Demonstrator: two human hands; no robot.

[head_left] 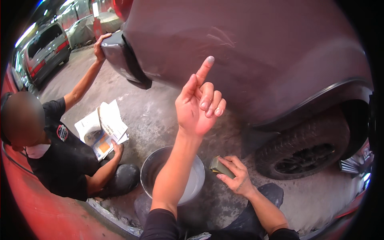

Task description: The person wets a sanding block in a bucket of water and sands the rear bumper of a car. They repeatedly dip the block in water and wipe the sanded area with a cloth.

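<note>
My left hand [199, 105] is raised in front of the dark maroon car body panel [276, 52], palm toward me. Its index finger points up, with a grey smudge on the tip, while the other fingers are loosely bent and hold nothing. Light scratch-like marks [222, 37] show on the panel just above that fingertip. Lower down, my right hand [239, 176] grips a dark, greenish-grey sanding block [222, 167] above my leg. A round metal basin [200, 168] holding cloudy liquid stands on the floor, partly hidden behind my left forearm.
A person in a black shirt [60, 156] crouches at left, one hand on the car's bumper [120, 52], the other holding printed papers [105, 130]. At right is the car's wheel [304, 150]. A grey vehicle [46, 52] stands behind; a red surface [48, 212] borders the lower left.
</note>
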